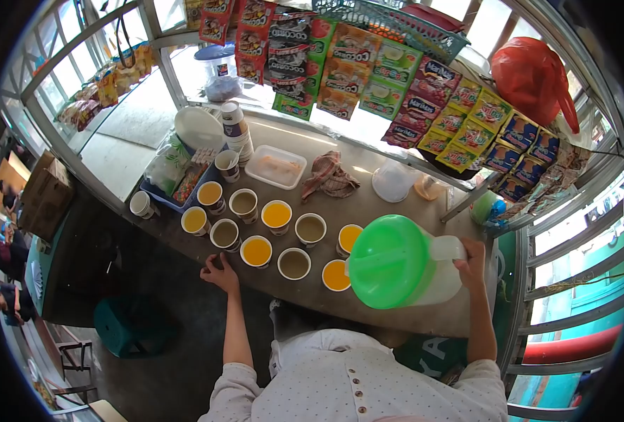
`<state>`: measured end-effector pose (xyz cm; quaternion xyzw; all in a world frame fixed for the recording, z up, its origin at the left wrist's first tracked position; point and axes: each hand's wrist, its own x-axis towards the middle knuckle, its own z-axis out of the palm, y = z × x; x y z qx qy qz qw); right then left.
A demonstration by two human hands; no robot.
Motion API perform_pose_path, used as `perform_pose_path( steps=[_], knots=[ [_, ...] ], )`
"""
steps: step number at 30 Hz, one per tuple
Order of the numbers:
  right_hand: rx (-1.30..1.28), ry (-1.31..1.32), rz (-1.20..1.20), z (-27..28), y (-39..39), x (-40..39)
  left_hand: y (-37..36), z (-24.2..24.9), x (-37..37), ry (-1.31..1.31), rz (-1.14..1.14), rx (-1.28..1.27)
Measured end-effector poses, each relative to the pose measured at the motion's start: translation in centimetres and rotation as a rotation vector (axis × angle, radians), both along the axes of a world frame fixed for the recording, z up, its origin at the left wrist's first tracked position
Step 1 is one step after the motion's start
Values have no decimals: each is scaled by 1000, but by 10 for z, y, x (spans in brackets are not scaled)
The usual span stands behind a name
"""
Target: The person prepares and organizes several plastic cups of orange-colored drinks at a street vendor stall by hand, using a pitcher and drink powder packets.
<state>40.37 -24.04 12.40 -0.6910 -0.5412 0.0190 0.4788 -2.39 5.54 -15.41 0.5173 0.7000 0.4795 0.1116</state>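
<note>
My right hand (pixel 471 263) is closed around the handle of a pitcher (pixel 442 285) with a bright green lid, held over the right part of the table. Beneath the lid's left edge, two cups of orange drink (pixel 336 275) are partly covered. My left hand (pixel 220 273) is at the table's front edge, fingers apart and holding nothing, just below a paper cup of brownish drink (pixel 225 234). Several more paper cups stand in two rows, some with orange drink (pixel 257 251), others with brownish liquid (pixel 294 264).
Behind the cups are a stack of paper cups (pixel 238 133), a clear plastic tub (pixel 276 167), a crumpled cloth (pixel 330 176) and a round lid (pixel 393 183). A blue basket (pixel 198 184) stands at left. Drink sachets (pixel 396 77) hang overhead; a green stool (pixel 129 325) is on the floor.
</note>
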Motion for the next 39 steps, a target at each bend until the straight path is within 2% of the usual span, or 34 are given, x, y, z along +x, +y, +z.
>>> perform_pose_path(
  steps=[2, 3, 5, 8, 10, 13, 19, 23, 26, 32, 34, 36, 38, 39],
  knots=[
    [-26, 313, -30, -22, -34, 18, -2, -3, -2, 19, -3, 12],
    [221, 454, -207, -62, -52, 27, -4, -4, -3, 25, -5, 17],
    [517, 701, -455, -95, -78, 36, -17, -5, 3, 36, -6, 30],
    [647, 884, -673, -66, -100, 28, -53, -4, 13, 35, -12, 49],
    [631, 868, -697, -101, -151, 63, -78, -3, 22, 24, -29, 55],
    [721, 725, -1027, -97, -162, 67, -108, -4, 38, -26, -25, 25],
    [875, 585, -1342, -103, -179, 111, -149, -11, 64, -88, -51, 13],
    [757, 481, -1288, -125, -198, 140, -165, -11, 70, -162, -82, -75],
    [534, 301, -1417, -117, -185, 138, -175, -6, 72, -182, -140, -166],
    [341, -100, -1376, -167, -210, 177, -189, -19, 80, -189, -188, -218],
    [412, -558, -1442, -175, -206, 183, -194, -19, 86, -222, -182, -220],
    [438, -470, -1431, -193, -212, 193, -195, -20, 88, -230, -175, -226],
    [374, 141, -1308, -218, -231, 204, -194, -20, 86, -225, -180, -232],
    [256, -125, -1350, -224, -229, 198, -195, -20, 86, -225, -185, -239]
  ],
)
